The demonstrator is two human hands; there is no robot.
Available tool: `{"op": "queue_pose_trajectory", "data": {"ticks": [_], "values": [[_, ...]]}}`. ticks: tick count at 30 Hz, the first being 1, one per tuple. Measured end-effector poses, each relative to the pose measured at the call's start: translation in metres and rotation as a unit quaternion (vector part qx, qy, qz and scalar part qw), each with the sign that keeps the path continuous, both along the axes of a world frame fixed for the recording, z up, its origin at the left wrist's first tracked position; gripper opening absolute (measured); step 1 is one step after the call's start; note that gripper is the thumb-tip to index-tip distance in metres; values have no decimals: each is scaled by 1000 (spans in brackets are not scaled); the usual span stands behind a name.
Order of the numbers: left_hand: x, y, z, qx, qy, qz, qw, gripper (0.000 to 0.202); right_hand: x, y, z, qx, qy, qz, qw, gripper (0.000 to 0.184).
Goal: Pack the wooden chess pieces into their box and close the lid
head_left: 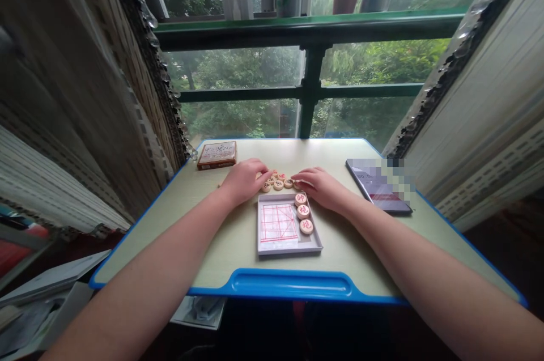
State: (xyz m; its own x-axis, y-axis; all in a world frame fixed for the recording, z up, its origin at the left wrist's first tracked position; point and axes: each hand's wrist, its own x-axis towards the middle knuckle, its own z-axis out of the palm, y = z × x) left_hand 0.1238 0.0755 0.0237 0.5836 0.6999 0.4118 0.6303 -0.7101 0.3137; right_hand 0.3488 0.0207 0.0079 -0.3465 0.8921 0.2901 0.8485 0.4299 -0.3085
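Hands meet at the loose chess discs (278, 182) just beyond the tray (289, 249): left hand (243, 181) loosely curled over them, right hand (326, 188) flatter, fingertips touching, neither clearly gripping one. These small wooden discs look light, hard and smooth, and are probably best pinched by the rim. Three further discs (303, 212) sit inside the tray's right side.

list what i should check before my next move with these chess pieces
1. Left hand on the loose pieces: ok
2. Right hand at their other end: ok
3. Free room in the grey tray beside its three pieces: ok
4. Folded paper board lying flat in the tray: ok
5. A piece gripped in either hand: cannot tell
6. Phone apart from the pieces: ok
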Motion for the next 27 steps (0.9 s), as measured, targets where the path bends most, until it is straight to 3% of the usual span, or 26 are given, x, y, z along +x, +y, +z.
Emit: {"op": "queue_pose_trajectory", "data": {"ticks": [5, 11, 16, 20, 23, 27], "values": [[6, -9, 1, -25, -57, -6, 998, 29, -1, -1, 3, -8, 8, -3, 1000, 26], [5, -6, 3, -200, -184, 1, 962, 38, -2, -3, 4, 5, 15, -5, 1000, 28], [3, 4, -4, -191, -192, 14, 962, 37, 2, 1, 2, -3, 13, 18, 1000, 26], [2, 7, -7, -183, -163, 54, 968, 33, 6, 3, 5, -16, 14, -4, 1000, 24], [2, 5, -7, -200, -155, 50, 966, 28, 7, 3, 7, -24, 10, -25, 999, 25], [7, 0, -4, -257, -215, 27, 942, 27, 7, 1, 6, -20, 2, -17, 1000, 28]]}}
